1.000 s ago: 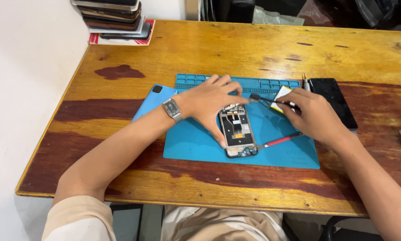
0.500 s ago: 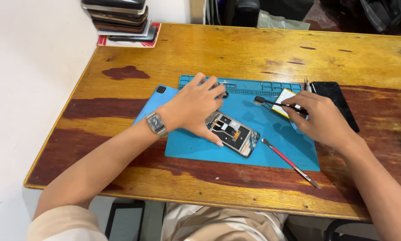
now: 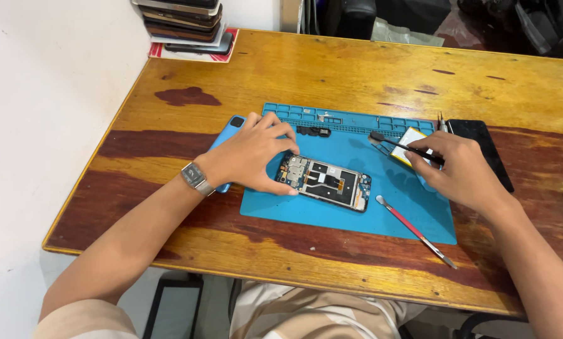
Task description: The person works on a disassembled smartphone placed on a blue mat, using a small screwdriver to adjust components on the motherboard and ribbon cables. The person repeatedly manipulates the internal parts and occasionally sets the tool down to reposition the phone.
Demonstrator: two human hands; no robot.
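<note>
While the opened phone (image 3: pixel 324 182) lay near the middle of the blue mat (image 3: pixel 356 210), its end was gripped by the left hand (image 3: pixel 253 154); a black tool (image 3: pixel 402 147) was pinched in the right hand (image 3: pixel 463 169) over the mat's right part.

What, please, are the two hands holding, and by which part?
The left hand grips the opened black phone by its top end; the right hand pinches a thin black tool near its rear end.
</note>
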